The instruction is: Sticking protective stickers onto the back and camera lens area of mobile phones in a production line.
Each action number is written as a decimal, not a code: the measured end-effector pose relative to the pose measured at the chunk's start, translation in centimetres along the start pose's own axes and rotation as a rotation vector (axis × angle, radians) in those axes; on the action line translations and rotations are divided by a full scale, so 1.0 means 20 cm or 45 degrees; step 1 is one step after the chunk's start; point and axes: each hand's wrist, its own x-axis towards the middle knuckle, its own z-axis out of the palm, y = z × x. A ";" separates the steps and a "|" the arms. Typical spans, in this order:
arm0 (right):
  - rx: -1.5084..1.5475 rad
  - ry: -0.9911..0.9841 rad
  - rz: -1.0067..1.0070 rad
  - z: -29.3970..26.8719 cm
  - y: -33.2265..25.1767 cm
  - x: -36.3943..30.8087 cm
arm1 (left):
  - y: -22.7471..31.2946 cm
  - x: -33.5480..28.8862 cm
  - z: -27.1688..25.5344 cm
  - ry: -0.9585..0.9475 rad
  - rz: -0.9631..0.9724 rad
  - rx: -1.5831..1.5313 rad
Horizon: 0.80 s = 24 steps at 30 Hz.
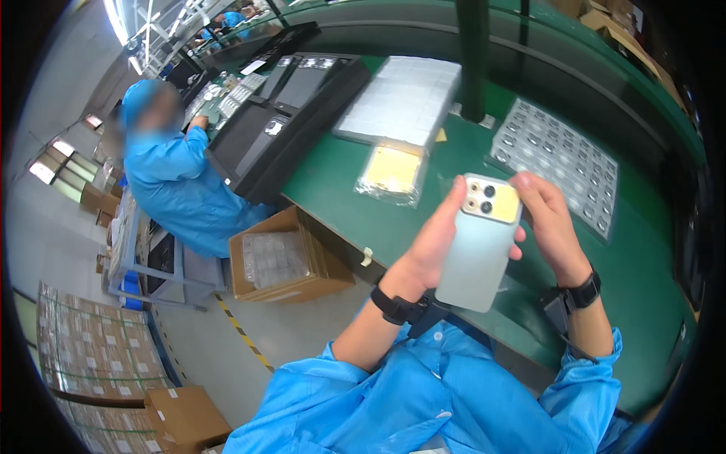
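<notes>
A pale green smartphone [475, 265] is held back side up over the table, its camera block at the far end. Two dark lenses and two light rings sit in that block, beside a yellow patch. My left hand [432, 246] is closed around the phone, thumb along the left edge and fingertips showing past the right edge. At the far right corner, by the yellow patch, the bent fingers of my right hand [552, 223] touch the phone; anything small between them is hidden. A clear blister tray [556, 168] of round, dark-ringed parts lies just beyond my right hand.
On the green table [340, 185] are a pale sheet stack [401, 98] and a plastic bag of yellow sheets [392, 170]. A black bin [302, 125] holds phones. Below stands an open carton [314, 261]. A co-worker in blue [178, 170] works at left. A green post [474, 60] rises behind.
</notes>
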 end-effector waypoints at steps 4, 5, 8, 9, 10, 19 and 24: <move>-0.107 0.133 -0.067 0.00 0.03 0.02 | -0.02 0.08 -0.10 -0.080 -0.010 -0.086; -0.099 0.118 -0.068 -0.01 0.05 0.04 | -0.02 0.08 -0.12 -0.098 -0.005 -0.116; -0.053 0.073 -0.037 -0.04 0.10 0.08 | 0.02 0.10 -0.16 -0.111 0.048 -0.189; -0.018 0.129 -0.112 -0.04 0.14 0.10 | 0.03 0.09 -0.20 -0.041 0.107 -0.242; 0.005 0.210 -0.170 -0.05 0.19 0.11 | 0.05 0.08 -0.24 0.079 0.181 -0.307; -0.104 0.256 -0.019 -0.02 0.38 0.16 | 0.75 -0.61 -0.41 0.429 1.047 0.082; -0.133 0.262 -0.004 -0.02 0.40 0.15 | 1.02 -0.90 -0.49 0.643 1.060 0.293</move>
